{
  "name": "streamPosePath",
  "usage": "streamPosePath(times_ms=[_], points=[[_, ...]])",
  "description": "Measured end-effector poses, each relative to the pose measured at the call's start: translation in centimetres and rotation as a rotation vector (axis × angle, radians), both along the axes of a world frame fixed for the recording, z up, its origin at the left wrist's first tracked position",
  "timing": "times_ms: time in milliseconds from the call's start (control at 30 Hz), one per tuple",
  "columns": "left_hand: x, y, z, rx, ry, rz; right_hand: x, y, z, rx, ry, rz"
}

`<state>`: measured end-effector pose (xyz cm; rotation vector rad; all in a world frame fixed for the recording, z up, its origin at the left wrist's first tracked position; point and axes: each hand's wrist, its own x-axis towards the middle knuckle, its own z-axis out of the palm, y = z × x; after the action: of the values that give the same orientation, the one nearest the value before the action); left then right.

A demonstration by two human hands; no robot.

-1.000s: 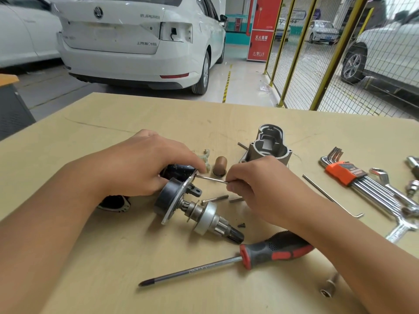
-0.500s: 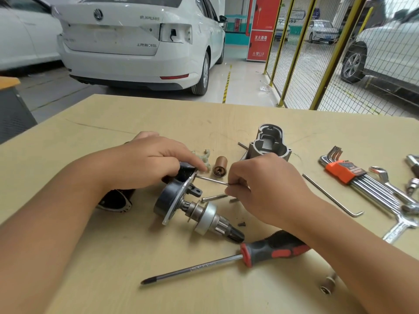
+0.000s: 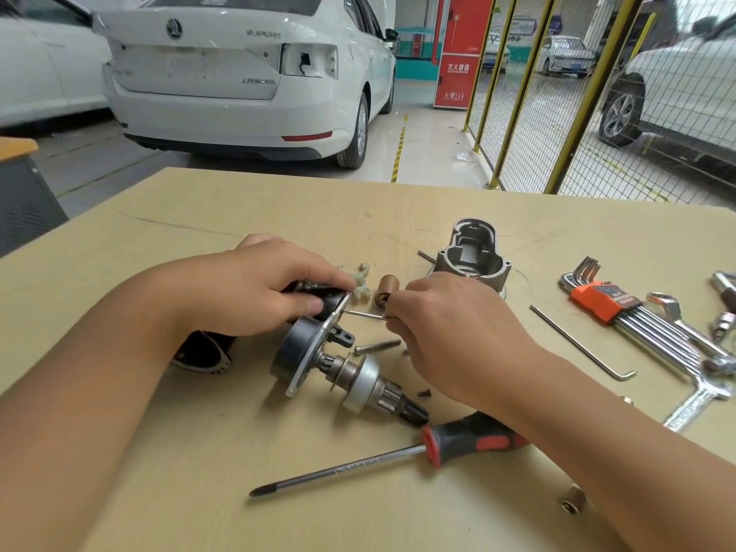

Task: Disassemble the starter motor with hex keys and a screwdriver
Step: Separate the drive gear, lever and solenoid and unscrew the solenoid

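The starter motor [image 3: 306,352] lies on the wooden table [image 3: 159,472], its geared shaft [image 3: 378,392] pointing toward me and to the right. My left hand [image 3: 255,288] grips the black body at its upper end. My right hand [image 3: 450,332] pinches a thin hex key [image 3: 364,314] whose tip meets the motor's flange plate. A loose long bolt [image 3: 378,346] lies just below the key. The red-and-black screwdriver [image 3: 398,456] rests near the front, under my right forearm.
The grey aluminium nose housing [image 3: 474,253] stands behind my right hand. A brown bushing [image 3: 386,290] and a pale plastic fork [image 3: 360,282] lie beside it. Right of that are a loose long hex key [image 3: 581,344], the orange-held hex key set [image 3: 621,308] and wrenches [image 3: 701,392]. A small socket [image 3: 571,502] sits near the front.
My right hand has shifted slightly with the hex key, which stays at the flange. My left hand keeps its hold on the motor body. The view has tilted a little.
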<state>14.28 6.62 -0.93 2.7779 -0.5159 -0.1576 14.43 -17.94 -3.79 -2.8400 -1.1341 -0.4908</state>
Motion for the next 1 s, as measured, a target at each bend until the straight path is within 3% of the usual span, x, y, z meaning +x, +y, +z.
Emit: streamPosePath(times_ms=[333, 500, 667, 867, 1000], points=[[-0.22, 0.55, -0.02, -0.138, -0.012, -0.029, -0.16, 0.32, -0.05, 0.099, -0.061, -0.001], [-0.33, 0.41, -0.05, -0.155, -0.015, -0.019, 0.01, 0.18, 0.05, 0.192, 0.118, 0.097], [-0.38, 0.35, 0.01, -0.187, -0.007, -0.026, 0.11, 0.41, -0.66, 0.226, 0.153, 0.123], [-0.20, 0.08, 0.04, -0.232, 0.003, -0.022, 0.29, 0.47, -0.34, 0.163, 0.029, 0.078], [-0.11, -0.13, -0.55, -0.269, -0.043, 0.021, 0.08, 0.36, -0.13, 0.238, 0.034, 0.059]])
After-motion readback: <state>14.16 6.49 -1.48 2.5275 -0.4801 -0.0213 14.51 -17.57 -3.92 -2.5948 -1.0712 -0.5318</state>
